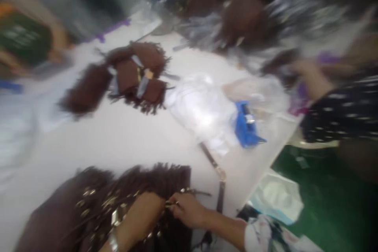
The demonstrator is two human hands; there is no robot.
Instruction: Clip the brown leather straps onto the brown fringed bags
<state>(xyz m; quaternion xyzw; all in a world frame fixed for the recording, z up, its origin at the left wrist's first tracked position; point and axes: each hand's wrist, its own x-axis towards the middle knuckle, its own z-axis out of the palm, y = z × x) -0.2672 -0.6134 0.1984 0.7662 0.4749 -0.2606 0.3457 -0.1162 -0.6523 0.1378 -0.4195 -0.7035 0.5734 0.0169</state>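
A pile of dark brown fringed bags (59,212) with gold-coloured metal fittings lies at the near edge of the table. Over it, my left hand (149,206), with a metal band at the wrist, is curled; its fingertips are hidden and what they grip is unclear. My right hand (189,209) meets it from the right, thumb and fingers closed on a small gold-coloured metal fitting (171,203). Just right of the pile, a brown strap (211,157) with a gold ring runs along the table. Motion blur hides finer detail.
Brown fringed bundles (126,75) with pale bands lie farther back on the white table (141,138). White plastic (201,106) and a blue tape dispenser (246,126) are to the right. A co-worker's arm (313,78) reaches in at right; another person's arm (59,41) is at left.
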